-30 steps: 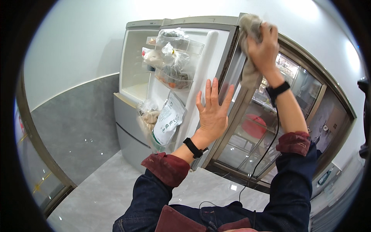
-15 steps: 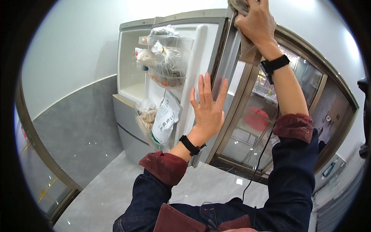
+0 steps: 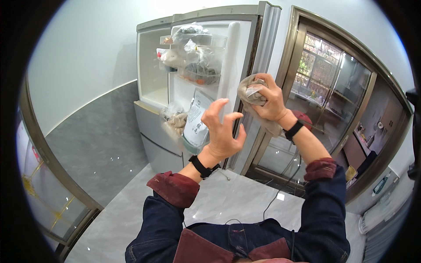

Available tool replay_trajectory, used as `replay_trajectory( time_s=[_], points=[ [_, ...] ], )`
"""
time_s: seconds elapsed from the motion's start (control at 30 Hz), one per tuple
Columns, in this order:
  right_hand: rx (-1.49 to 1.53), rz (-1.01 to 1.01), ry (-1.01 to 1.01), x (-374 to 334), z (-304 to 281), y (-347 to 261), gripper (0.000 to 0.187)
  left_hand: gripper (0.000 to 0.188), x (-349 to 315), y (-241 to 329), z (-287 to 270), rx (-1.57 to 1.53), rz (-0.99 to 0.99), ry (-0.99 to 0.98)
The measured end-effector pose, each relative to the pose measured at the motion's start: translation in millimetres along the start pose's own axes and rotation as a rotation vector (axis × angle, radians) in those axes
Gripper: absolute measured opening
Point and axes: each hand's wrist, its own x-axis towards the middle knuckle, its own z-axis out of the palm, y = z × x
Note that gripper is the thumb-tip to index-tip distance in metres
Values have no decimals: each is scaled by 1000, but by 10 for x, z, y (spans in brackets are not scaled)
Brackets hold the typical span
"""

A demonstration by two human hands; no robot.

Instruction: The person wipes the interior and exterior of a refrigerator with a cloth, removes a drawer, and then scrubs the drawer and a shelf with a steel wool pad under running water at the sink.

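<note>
My right hand (image 3: pixel 272 101) is closed round a bunched grey-brown cloth (image 3: pixel 253 91), held against or close to the outer edge of the open refrigerator door (image 3: pixel 263 44); contact is hard to tell. Lower down and to the left is my left hand (image 3: pixel 222 135), its fingers bent but apart, with nothing in them. It hovers in front of the door's inner side, beside a white printed bag (image 3: pixel 197 118) in the lowest door shelf. Higher shelves hold knotted clear plastic bags (image 3: pixel 199 55) and a white package (image 3: pixel 172 58).
The refrigerator's upper compartment (image 3: pixel 153 65) stands exposed on the left, above grey lower fronts (image 3: pixel 158 136). Right of the door is a brown-framed glass sliding door (image 3: pixel 324 87). A thin dark cable (image 3: pixel 280 195) hangs over the shiny tiled floor (image 3: pixel 245 197). Another framed door (image 3: pixel 57 175) is far left.
My right hand has come down with the cloth from the top of the door's edge. My left hand has shifted slightly down and left, its straight fingers now bent.
</note>
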Motion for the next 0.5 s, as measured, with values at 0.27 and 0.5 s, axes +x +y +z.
replay_trajectory(
  time_s=[0.27, 0.5],
  points=[
    [400, 392, -142, -367, 995, -695, 47, 73, -273, -392, -270, -584, -820, -184],
    [601, 981, -44, -756, 484, 437, 54, 60, -881, -648, -534, -1054, -1441, -173]
  ],
)
